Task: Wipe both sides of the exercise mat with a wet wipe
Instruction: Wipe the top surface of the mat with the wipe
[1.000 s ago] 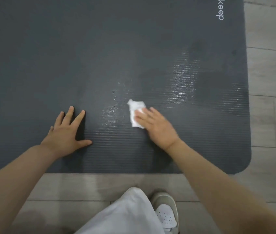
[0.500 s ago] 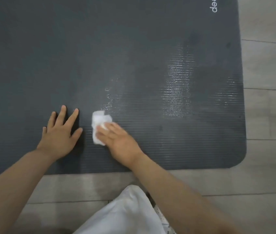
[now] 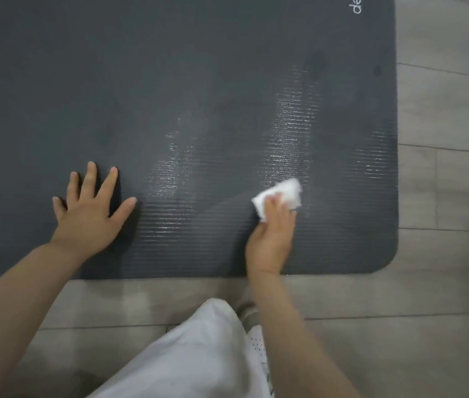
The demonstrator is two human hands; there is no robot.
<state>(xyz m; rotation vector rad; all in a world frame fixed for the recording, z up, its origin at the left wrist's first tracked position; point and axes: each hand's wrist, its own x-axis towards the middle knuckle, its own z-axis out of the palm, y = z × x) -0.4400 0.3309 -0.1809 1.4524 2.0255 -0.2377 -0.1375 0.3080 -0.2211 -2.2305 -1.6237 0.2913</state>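
— What do you have on the head view?

— I'm looking down at a dark grey exercise mat (image 3: 170,81) lying flat on a pale wood-plank floor (image 3: 451,196). Its near edge runs across the frame just in front of me, and its rounded near-right corner is in view. There's a bit of white lettering at the top right of the mat, cut off by the frame edge, so I can't read it whole.

— And the left hand?

— My left hand (image 3: 89,214) lies flat on the mat, left of centre, fingers straight and spread, thumb out to the right. Its grip is open — it only presses on the surface and holds nothing.

— The right?

— My right hand (image 3: 273,234) is on the mat near its right end, not far from the near edge. Its fingers are on top of a crumpled white wet wipe (image 3: 285,192), pressing it against the mat; the wipe sticks out beyond the fingertips. The fingers are blurred, so whether that grip curls round the wipe or just pushes it flat I cannot tell.

— Anything on the mat itself?

— Wet, shiny streaks (image 3: 290,133) on the ribbed surface, one band above the wipe and another between the two hands. Below the mat, a white trouser leg (image 3: 187,354) and part of a shoe (image 3: 256,340).
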